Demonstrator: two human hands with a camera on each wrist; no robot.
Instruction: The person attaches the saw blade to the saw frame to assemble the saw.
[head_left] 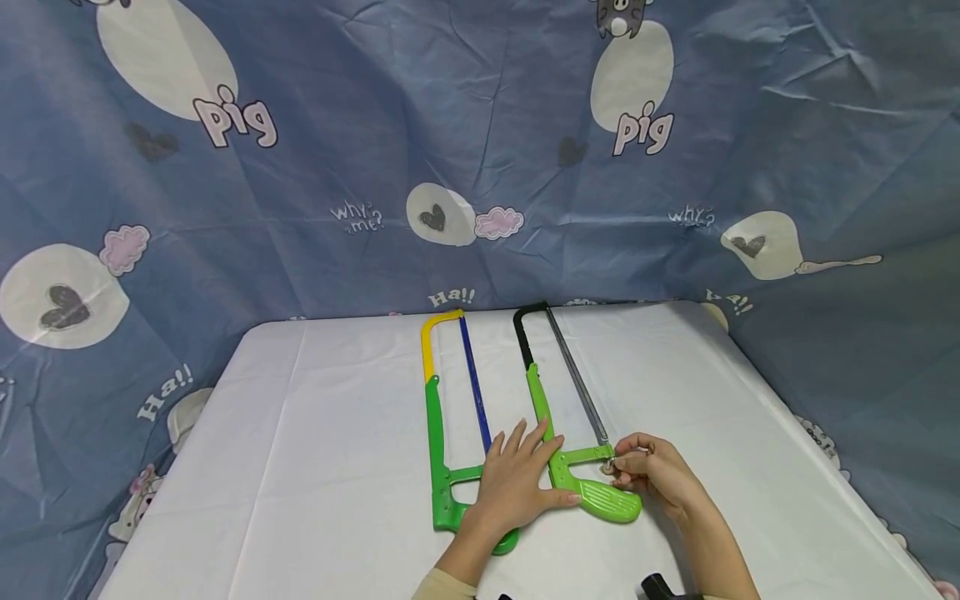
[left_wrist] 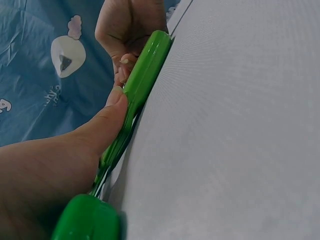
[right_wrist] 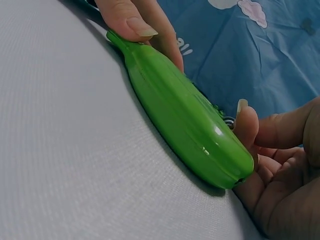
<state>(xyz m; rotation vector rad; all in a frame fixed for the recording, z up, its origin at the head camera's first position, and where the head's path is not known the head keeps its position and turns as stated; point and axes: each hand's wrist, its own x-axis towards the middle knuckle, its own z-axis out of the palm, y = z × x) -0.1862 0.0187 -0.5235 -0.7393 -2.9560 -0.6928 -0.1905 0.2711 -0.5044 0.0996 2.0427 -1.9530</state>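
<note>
Two hacksaws lie side by side on the white table. The light green hacksaw [head_left: 609,502] has a black front frame and a grey blade [head_left: 577,377]. My left hand [head_left: 517,483] lies spread over its frame near the handle, pressing it down with fairly straight fingers; the thumb also shows on the green handle in the left wrist view. At the blade's near end, my right hand [head_left: 660,475] pinches a small metal wing nut [head_left: 607,468], mostly covered by the fingertips. Partly under my left hand is the darker green hacksaw [head_left: 437,433], with a yellow front frame and blue blade [head_left: 474,379].
The white-covered table [head_left: 337,467] reaches back to a blue patterned cloth [head_left: 360,150] hanging behind it. The same cloth drapes at both sides. A black object [head_left: 660,586] shows by my right wrist at the bottom edge.
</note>
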